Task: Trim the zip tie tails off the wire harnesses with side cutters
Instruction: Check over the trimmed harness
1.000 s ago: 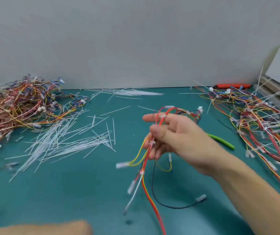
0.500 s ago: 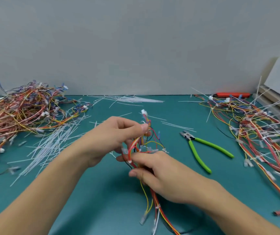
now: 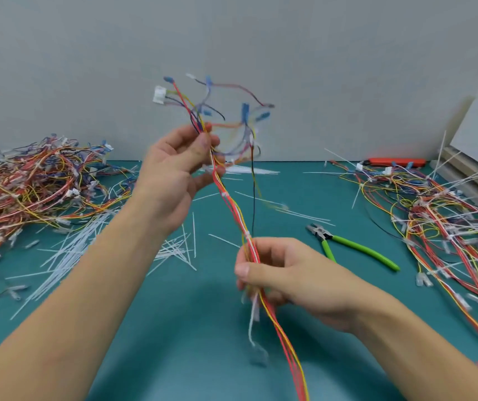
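A wire harness [image 3: 233, 209] of red, yellow and white wires stretches between my two hands above the green mat. My left hand [image 3: 178, 163] is raised and pinches its upper part, where branches with blue terminals and a white connector [image 3: 159, 94] fan out. Lower down, my right hand [image 3: 275, 273] grips the bundle, and the tail hangs below toward the frame's bottom edge. Small white zip ties wrap the bundle. The green-handled side cutters [image 3: 347, 244] lie on the mat to the right of my right hand, untouched.
A big pile of harnesses [image 3: 38, 180] sits at the left, another pile with long zip tie tails [image 3: 434, 215] at the right. Cut white tails [image 3: 78, 250] litter the mat [image 3: 174, 342]. An orange tool [image 3: 394, 161] lies by the back wall.
Both hands have drawn apart: my left hand rose with the harness's upper end, my right slid down the bundle, pulling it out straight. One second ago only my right hand held it.
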Available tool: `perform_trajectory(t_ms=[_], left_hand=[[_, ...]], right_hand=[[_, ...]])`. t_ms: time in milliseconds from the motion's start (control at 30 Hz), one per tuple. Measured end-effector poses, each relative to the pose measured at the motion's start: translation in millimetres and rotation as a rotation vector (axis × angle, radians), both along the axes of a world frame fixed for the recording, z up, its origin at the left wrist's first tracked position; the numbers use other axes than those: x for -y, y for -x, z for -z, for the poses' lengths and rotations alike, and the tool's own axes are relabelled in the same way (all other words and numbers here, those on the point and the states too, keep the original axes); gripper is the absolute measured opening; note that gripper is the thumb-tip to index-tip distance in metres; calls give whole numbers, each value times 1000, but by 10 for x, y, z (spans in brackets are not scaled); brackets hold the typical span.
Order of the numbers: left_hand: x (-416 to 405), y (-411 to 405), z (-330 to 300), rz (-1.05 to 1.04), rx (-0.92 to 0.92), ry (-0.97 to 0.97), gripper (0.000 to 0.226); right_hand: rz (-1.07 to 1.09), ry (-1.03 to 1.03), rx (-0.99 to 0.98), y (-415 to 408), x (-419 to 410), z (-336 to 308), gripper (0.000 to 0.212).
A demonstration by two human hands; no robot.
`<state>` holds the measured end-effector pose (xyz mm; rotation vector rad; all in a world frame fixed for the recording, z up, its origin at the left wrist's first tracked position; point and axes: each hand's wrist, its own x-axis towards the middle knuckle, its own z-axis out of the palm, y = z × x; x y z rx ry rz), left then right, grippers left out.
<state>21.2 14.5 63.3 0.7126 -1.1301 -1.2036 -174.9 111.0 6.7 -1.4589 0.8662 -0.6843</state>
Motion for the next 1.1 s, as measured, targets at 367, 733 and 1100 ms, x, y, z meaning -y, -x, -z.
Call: perform_trajectory(t_ms=[367, 733, 1100], left_hand=[[372, -150, -606, -405, -190, 79, 11], [382, -361, -442, -251, -362, -53, 10], [-41, 127, -234, 73, -175, 65, 16]], right_hand=[[-510, -465, 117, 130, -52, -120, 22], [457, -631, 867, 141, 312, -60, 31], [711, -534, 1146, 188, 407, -6, 29]])
